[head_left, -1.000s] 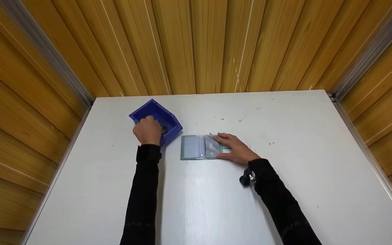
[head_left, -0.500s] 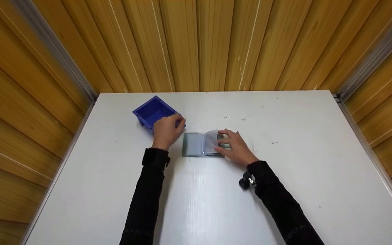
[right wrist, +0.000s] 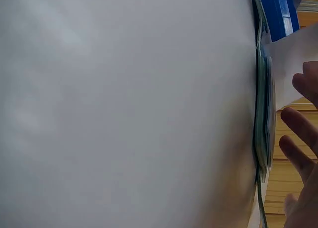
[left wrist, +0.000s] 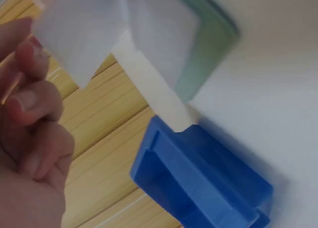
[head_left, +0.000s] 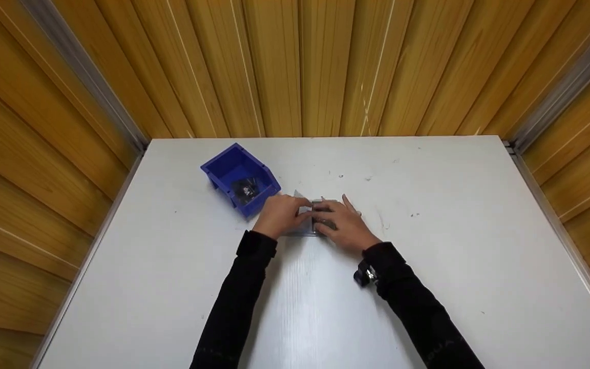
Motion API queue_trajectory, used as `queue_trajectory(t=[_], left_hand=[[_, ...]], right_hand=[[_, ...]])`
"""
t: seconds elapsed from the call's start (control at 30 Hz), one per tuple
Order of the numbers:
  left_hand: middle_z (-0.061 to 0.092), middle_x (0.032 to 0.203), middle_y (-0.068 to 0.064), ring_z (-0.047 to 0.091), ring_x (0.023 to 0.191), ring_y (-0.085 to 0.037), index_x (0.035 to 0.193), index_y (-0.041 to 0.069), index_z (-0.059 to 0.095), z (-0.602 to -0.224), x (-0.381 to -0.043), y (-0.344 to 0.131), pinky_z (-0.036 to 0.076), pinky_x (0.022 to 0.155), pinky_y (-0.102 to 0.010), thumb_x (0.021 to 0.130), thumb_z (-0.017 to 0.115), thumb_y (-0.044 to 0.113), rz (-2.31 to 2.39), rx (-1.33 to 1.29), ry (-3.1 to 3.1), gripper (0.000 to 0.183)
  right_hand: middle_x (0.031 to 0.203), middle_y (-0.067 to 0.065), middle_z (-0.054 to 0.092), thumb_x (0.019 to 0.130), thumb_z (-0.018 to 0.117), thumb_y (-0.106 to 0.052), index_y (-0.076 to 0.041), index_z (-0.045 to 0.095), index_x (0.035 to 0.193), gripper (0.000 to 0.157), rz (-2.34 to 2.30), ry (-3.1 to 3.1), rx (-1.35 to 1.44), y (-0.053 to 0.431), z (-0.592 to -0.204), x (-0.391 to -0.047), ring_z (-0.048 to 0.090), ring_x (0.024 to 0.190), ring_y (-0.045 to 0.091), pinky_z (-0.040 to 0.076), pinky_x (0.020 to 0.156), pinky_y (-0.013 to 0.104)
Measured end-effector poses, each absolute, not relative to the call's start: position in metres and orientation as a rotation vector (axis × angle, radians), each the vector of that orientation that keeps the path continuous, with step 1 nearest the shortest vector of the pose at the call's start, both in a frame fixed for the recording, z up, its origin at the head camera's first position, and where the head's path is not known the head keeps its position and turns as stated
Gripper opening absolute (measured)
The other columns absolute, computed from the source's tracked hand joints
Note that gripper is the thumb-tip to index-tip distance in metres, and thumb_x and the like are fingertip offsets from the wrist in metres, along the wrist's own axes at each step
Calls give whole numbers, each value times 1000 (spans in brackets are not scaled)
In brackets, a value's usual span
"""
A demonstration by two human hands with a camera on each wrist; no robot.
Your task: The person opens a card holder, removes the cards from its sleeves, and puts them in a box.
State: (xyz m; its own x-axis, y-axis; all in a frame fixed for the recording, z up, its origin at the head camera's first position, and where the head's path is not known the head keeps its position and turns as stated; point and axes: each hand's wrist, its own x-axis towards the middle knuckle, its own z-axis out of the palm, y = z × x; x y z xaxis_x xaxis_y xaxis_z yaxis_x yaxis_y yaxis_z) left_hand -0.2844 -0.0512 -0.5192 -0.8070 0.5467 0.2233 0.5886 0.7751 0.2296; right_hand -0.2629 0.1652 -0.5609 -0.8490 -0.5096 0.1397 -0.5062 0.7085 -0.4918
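Note:
A small card album (head_left: 301,233) with a green cover and clear plastic pages lies open on the table, mostly hidden under both hands in the head view. My left hand (head_left: 280,214) pinches a translucent page (left wrist: 82,32), which stands up from the album; its corner shows above the fingers. My right hand (head_left: 342,223) lies over the right side, fingers spread over a dark page or insert. From the right wrist, the album's green edge (right wrist: 261,104) shows side-on, the right fingers (right wrist: 298,123) fairly straight near its pages.
A blue plastic bin (head_left: 233,169) stands behind and left of the album, close to the left hand. Small dark packets (head_left: 245,189) lie inside it. The white table (head_left: 428,256) backs onto wood-patterned walls (head_left: 320,66).
My left hand has come out of the blue bin and moved right to the album. The page lifted near the right hand now stands at the left hand.

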Motion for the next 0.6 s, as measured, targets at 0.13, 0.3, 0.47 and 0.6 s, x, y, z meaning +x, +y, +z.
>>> queue_trajectory(t=[0.13, 0.3, 0.47, 0.6], left_hand=[[80, 92, -7, 75, 79, -26, 107, 15, 82, -531, -286, -55, 57, 68, -45, 91, 77, 21, -300, -845, -2906, 18], [78, 84, -9, 72, 74, -29, 99, 14, 82, -537, -286, -57, 55, 65, -48, 90, 76, 20, -207, -798, -2957, 13], [76, 79, -10, 71, 70, -30, 95, 13, 81, -536, -284, -59, 54, 61, -49, 91, 75, 22, -190, -793, -2961, 11], [77, 81, -9, 72, 72, -29, 97, 17, 82, -538, -281, -64, 54, 62, -48, 92, 75, 23, -229, -755, -2963, 11]], right_hand=[[151, 10, 55, 100, 69, -32, -16, 58, 148, 52, -819, 2916, -754, 169, -561, -265, 44, 147, 32, 13, 128, 55], [154, 11, 51, 96, 72, -41, -11, 51, 153, 68, -777, 2942, -616, 178, -562, -268, 43, 148, 33, 19, 127, 51], [159, 12, 46, 94, 73, -49, -8, 46, 155, 78, -751, 2924, -558, 189, -565, -270, 38, 150, 34, 19, 127, 51], [163, 12, 41, 93, 73, -51, -11, 43, 158, 81, -787, 2850, -553, 197, -567, -269, 33, 153, 36, 19, 127, 52]])
